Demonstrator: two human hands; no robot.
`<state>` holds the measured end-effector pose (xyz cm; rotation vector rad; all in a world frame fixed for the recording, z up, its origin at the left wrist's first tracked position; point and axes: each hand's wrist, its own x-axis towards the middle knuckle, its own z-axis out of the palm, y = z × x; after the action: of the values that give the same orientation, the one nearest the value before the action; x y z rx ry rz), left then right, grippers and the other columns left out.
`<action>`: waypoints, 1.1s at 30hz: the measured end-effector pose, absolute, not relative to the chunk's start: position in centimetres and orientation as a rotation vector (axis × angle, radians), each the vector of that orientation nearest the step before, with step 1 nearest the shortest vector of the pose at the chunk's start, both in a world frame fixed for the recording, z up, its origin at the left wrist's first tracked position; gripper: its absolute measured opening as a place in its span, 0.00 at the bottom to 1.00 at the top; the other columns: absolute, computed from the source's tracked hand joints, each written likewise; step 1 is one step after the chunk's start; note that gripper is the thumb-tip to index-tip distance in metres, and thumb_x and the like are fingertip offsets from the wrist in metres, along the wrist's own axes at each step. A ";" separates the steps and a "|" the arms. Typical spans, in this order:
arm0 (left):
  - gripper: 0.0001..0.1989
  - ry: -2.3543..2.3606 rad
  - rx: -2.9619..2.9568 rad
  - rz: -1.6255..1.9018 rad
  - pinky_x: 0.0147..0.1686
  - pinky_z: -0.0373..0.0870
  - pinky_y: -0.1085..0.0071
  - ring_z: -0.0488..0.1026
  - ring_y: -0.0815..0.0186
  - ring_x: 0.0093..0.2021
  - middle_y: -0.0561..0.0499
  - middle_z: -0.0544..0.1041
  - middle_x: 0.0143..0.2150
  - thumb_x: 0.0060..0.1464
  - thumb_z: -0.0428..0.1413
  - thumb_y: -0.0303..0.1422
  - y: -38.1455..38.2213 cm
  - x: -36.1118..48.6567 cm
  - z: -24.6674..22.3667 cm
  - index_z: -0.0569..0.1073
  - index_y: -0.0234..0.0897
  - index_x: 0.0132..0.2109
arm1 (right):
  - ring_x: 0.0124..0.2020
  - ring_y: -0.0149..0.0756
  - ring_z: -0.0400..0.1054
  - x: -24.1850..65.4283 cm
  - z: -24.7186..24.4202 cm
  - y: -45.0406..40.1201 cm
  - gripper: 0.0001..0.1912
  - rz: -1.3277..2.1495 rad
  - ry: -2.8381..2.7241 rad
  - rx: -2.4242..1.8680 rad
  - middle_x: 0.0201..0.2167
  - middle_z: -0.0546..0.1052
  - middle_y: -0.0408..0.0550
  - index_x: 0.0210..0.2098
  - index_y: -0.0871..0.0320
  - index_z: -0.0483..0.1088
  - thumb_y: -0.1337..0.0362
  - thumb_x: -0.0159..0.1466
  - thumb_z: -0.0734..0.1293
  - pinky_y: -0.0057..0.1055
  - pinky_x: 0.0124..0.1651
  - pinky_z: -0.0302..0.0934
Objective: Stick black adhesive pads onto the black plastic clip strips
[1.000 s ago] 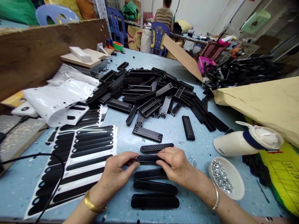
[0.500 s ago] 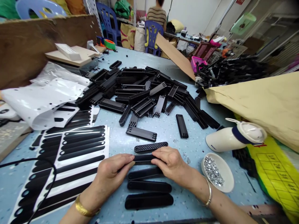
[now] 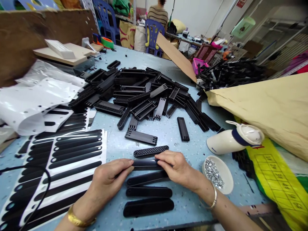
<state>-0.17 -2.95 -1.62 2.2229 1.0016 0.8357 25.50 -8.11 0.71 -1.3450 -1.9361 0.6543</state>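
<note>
Between both hands, level above the table, is a glossy black strip (image 3: 145, 165) with rounded form. My left hand (image 3: 112, 178) pinches its left end between thumb and fingers. At the right end, my right hand (image 3: 175, 165) grips it the same way; both ends are hidden by fingers. Just beyond lies a black bar with a lattice face (image 3: 151, 151). Nearer to me, several smooth black bars (image 3: 149, 192) lie in a row, the farthest partly under my right hand. White backing sheets with black strip stickers (image 3: 72, 168) lie beside my left hand.
A heap of black plastic bars (image 3: 134, 93) spreads across the middle of the table. To the right are a white bowl (image 3: 229, 179) of small shiny metal pieces and a cream bottle (image 3: 222, 141). A cable (image 3: 48, 179) crosses the sheets. A person (image 3: 157, 14) sits far back.
The whole view has shifted slightly left. My right fingertips have slid a little rightward along the strip, showing more of it, and its surface now catches more light.
</note>
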 end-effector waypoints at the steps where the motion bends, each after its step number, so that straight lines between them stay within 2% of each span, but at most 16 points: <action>1: 0.07 1.005 2.216 0.823 0.40 0.79 0.72 0.82 0.65 0.37 0.55 0.84 0.39 0.57 0.58 0.32 -2.9 -0.2 -1.7 0.80 0.43 0.42 | 0.38 0.38 0.75 25.9 1.0 -8.3 0.14 0.642 -1.894 -1.356 0.38 0.81 0.53 0.46 0.59 0.76 0.71 0.65 0.63 0.37 0.41 0.71; 8: 0.07 0.996 2.186 0.838 0.38 0.80 0.71 0.82 0.64 0.35 0.56 0.84 0.37 0.56 0.58 0.34 -2.6 -0.1 -1.8 0.79 0.45 0.42 | 0.29 0.36 0.74 28.2 1.3 -10.5 0.11 0.555 -1.612 -1.631 0.28 0.79 0.48 0.37 0.57 0.78 0.70 0.64 0.63 0.32 0.33 0.69; 16: 0.06 0.989 2.192 0.880 0.34 0.80 0.74 0.82 0.65 0.32 0.57 0.84 0.35 0.55 0.58 0.35 -2.4 0.1 -1.7 0.79 0.45 0.40 | 0.23 0.32 0.70 26.4 -1.6 -10.0 0.09 0.739 -1.470 -1.676 0.25 0.77 0.48 0.35 0.62 0.78 0.63 0.59 0.68 0.28 0.25 0.65; 21: 0.06 0.972 2.213 0.872 0.34 0.79 0.76 0.82 0.66 0.32 0.57 0.84 0.35 0.56 0.58 0.34 -2.4 -0.1 -1.9 0.78 0.45 0.41 | 0.20 0.30 0.64 25.8 -1.7 -9.2 0.05 0.669 -1.517 -1.685 0.20 0.72 0.43 0.25 0.59 0.76 0.64 0.55 0.72 0.26 0.23 0.59; 27: 0.07 0.954 2.228 0.877 0.38 0.79 0.75 0.82 0.66 0.35 0.56 0.84 0.37 0.57 0.57 0.35 -2.3 -0.2 -2.4 0.79 0.44 0.41 | 0.23 0.31 0.66 26.1 -1.7 -8.7 0.12 0.729 -1.570 -1.622 0.18 0.72 0.43 0.19 0.58 0.72 0.64 0.59 0.68 0.28 0.29 0.59; 33: 0.07 0.977 2.217 0.813 0.38 0.79 0.74 0.82 0.65 0.35 0.56 0.84 0.36 0.57 0.56 0.36 -2.3 -0.1 -2.1 0.79 0.43 0.40 | 0.20 0.29 0.62 26.2 -2.1 -8.5 0.18 0.796 -1.511 -1.674 0.16 0.68 0.41 0.16 0.58 0.66 0.61 0.61 0.66 0.27 0.26 0.57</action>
<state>-0.11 -2.32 -2.08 2.2171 0.9766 0.8133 26.25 -8.51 -2.11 -1.6738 -1.5109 0.7960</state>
